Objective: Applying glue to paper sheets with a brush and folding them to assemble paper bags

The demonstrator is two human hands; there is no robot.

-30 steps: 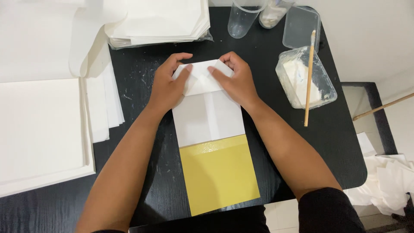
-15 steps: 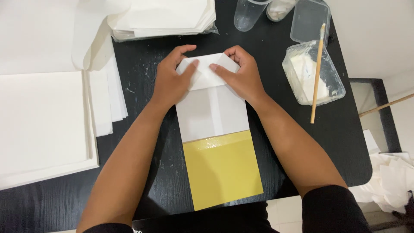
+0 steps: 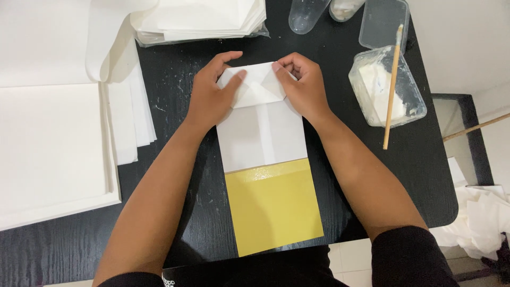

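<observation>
A white paper bag lies flat on the black table, its far end folded into a pointed flap. A yellow sheet sticks out from its near end. My left hand presses flat on the left side of the folded flap, fingers spread. On the flap's right corner my right hand pinches the paper edge with curled fingers.
Stacks of white paper fill the left side, and another pile lies at the far edge. A plastic tub of white paste with a wooden brush sits at right, with a lid and clear cups beyond.
The fold at the bag's far end has been worked into a pointed flap. My right fingers have curled onto its right corner, and the left hand has shifted onto the flap.
</observation>
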